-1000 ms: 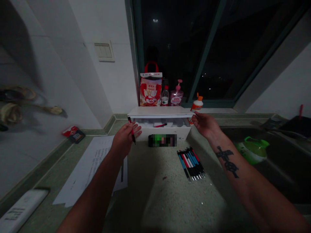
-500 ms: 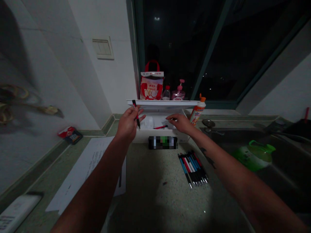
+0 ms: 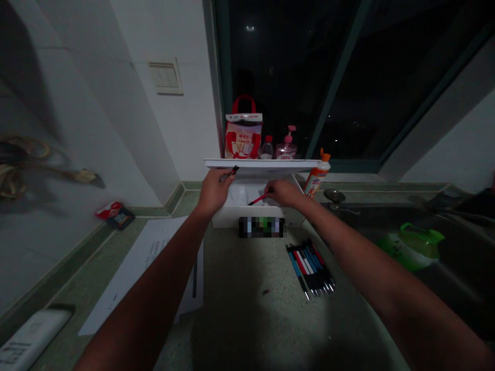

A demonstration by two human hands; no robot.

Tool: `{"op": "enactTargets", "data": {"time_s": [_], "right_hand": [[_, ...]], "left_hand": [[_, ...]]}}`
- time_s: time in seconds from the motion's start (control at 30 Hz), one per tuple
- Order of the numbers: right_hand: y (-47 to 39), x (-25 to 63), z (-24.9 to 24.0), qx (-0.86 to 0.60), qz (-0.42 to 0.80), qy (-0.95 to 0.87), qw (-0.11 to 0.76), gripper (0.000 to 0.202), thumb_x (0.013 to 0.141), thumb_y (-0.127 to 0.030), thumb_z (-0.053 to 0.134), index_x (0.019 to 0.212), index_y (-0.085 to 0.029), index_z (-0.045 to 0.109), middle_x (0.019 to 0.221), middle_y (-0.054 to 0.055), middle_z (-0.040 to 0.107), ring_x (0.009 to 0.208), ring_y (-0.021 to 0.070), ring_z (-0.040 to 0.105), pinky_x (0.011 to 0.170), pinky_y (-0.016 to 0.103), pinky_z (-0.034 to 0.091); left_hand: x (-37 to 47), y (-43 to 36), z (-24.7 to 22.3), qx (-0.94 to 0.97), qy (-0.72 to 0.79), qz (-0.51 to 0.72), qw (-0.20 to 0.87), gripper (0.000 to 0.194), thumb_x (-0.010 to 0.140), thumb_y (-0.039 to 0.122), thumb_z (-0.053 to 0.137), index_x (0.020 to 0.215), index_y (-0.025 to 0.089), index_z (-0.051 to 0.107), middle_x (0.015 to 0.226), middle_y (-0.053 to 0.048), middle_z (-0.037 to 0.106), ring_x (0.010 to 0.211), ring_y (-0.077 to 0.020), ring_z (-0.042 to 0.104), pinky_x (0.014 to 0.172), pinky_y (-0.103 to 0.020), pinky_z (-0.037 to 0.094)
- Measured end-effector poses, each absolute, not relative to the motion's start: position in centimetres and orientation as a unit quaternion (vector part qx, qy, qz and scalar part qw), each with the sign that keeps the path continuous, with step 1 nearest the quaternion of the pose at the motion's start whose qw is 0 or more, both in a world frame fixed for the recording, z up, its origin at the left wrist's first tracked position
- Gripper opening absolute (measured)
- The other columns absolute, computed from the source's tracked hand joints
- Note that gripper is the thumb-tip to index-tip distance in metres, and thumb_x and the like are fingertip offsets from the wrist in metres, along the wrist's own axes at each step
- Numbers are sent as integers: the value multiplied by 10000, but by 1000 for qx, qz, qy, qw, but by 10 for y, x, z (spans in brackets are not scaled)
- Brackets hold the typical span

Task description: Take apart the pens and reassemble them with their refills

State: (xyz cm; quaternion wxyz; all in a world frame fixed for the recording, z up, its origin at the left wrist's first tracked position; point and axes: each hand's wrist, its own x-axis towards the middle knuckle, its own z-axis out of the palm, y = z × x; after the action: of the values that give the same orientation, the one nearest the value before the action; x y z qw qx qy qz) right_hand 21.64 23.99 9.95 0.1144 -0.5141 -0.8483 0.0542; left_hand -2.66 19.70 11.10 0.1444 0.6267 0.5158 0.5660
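My left hand (image 3: 213, 191) is closed round a black and red pen (image 3: 234, 170) beneath the raised lid of a white box (image 3: 224, 217). Inside the box, my right hand (image 3: 286, 193) pinches the end of a red pen (image 3: 257, 199) with a black tip, which lies slanted. White or clear packaging (image 3: 238, 195) sits in the box beside it. On the counter, just right of the box, several blue, red, white and black pens (image 3: 309, 268) lie side by side. A dark object with a blurred-out face (image 3: 262, 227) rests against the box's front.
Printed papers (image 3: 135, 273) lie at left, near a white case (image 3: 33, 337) and a small red-blue packet (image 3: 115, 215). An orange-capped bottle (image 3: 317, 175) stands behind the box's right end. A sink (image 3: 371, 219) holding a green container (image 3: 415, 246) is at right.
My right hand has closed on the red pen in the box and lifted its end. My left hand has shifted right, tilting its pen from near upright to slanting under the lid.
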Motion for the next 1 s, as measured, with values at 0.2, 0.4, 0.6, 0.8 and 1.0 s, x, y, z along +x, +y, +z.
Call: {"op": "enactTargets", "data": {"time_s": [0.2,0.4,0.6,0.8,1.0], "right_hand": [[214,244,112,-485,65,-822,290,136,863,-213,671,981,-170,722,939,70,744,837,204,661,752,300,469],[172,259,114,-448,54,-804,388,133,871,-238,657,976,-166,694,919,73,704,784,200,635,724,323,490],[129,261,123,-419,9,-809,413,123,889,-280,675,982,-199,679,868,49,686,776,203,632,714,337,501],[94,253,136,-365,-18,-826,430,108,925,-264,639,1008,-207,680,947,66,694,923,227,642,820,382,514],[81,250,141,-354,-23,-828,435,114,932,-243,630,1025,-208,684,963,67,692,931,218,642,831,382,515]], "left_hand": [[-13,195,97,708,528,461,87,156,823,206,683,951,195,771,1060,-115,684,1079,-300,605,1001,-443,446],[9,193,98,796,555,242,-17,198,856,244,647,996,210,784,902,-132,728,961,-318,640,944,-480,438],[19,189,92,805,579,126,-1,299,930,282,540,1133,218,751,1154,-124,734,1060,-300,654,948,-412,452],[15,188,87,820,552,150,6,321,950,301,510,1171,231,733,1205,-81,725,1117,-285,646,965,-382,461],[14,181,91,837,520,165,29,339,967,310,496,1230,237,698,1248,-53,707,1128,-255,651,983,-361,463]]}}
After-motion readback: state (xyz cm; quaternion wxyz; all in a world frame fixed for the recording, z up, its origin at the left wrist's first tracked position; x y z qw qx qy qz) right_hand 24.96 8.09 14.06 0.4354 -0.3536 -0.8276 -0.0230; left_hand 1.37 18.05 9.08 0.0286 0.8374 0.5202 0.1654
